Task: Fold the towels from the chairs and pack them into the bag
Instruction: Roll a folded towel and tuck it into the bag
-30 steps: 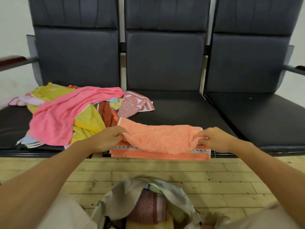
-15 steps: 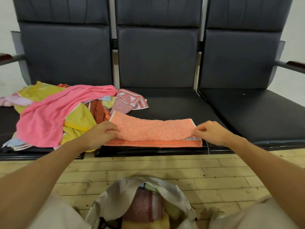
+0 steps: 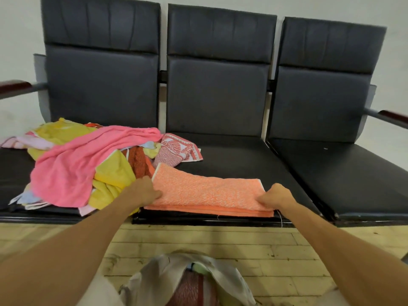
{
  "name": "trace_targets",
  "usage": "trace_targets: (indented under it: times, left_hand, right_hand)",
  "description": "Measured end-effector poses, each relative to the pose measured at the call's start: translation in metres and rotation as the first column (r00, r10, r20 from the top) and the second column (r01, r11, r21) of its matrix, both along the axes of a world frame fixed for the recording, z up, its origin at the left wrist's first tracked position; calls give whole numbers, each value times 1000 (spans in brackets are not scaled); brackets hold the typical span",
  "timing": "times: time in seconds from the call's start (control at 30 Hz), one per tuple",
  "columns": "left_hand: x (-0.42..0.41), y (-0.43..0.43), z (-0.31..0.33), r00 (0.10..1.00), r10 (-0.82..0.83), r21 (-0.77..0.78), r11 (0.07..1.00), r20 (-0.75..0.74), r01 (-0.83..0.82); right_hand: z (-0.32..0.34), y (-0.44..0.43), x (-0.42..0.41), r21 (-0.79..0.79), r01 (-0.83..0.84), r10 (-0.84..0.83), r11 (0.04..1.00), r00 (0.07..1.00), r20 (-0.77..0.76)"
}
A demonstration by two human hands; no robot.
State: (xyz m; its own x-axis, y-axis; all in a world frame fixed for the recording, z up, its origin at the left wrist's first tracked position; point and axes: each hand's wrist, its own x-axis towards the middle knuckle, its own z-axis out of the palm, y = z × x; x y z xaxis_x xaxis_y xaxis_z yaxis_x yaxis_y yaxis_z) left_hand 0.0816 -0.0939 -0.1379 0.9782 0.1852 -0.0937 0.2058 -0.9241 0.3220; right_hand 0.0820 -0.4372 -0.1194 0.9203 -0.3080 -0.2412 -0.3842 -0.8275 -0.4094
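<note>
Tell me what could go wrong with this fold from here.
1. The orange towel lies at the front edge of the middle seat; a pull by the left hand or right hand might slide it onto the floor.
2. Its left end touches the pile of unfolded towels; one could get dragged along.
3. The bag looks partly collapsed, so packing may undo the fold.

No readable text, no labels, no brands, no numbers — nothing legible on towels, chairs or bag
</note>
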Motion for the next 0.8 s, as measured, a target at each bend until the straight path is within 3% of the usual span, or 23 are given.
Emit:
trace_targets:
  times: [0.07,0.2,0.27,0.3,0.37,0.43,0.5,0.53,0.6,0.7,0.8]
  left_hand:
    - [-4,8,3,999,-36,-61,997,40,39]
    - [-18,18,9,996,-46,-219,974,80,63]
    - [-23,14,17,995,40,-446,895,90,5]
    - [-28,11,26,992,108,-615,787,63,-47]
    - [-35,5,44,977,211,-867,483,-19,-122]
    - [-41,0,62,972,224,-969,218,-67,-117]
    - [-45,-7,76,974,213,-994,62,-74,-89]
    - [-45,-13,81,976,207,-997,38,-64,-73]
    - [-45,-33,92,979,202,-995,92,-22,-41]
    - [-41,-74,105,979,185,-939,343,88,20]
    - [-35,-119,102,978,68,-849,511,195,134]
  right_hand:
    - [4,4,1,27,25,-25,999,1000,-8]
    - [8,9,2,240,46,-33,970,998,-59]
    - [8,10,1,290,30,-5,957,996,-87]
    - [8,10,1,310,21,9,950,996,-93]
    - [9,7,0,417,14,37,909,993,-115]
    - [12,5,-3,551,22,91,834,980,-176]
    - [17,6,-9,625,0,178,781,959,-222]
    - [18,6,-12,653,-8,203,757,954,-223]
    - [20,6,-18,710,-12,206,704,960,-189]
    - [15,2,-24,755,8,157,655,977,-147]
    - [8,-1,-27,778,39,136,627,978,-158]
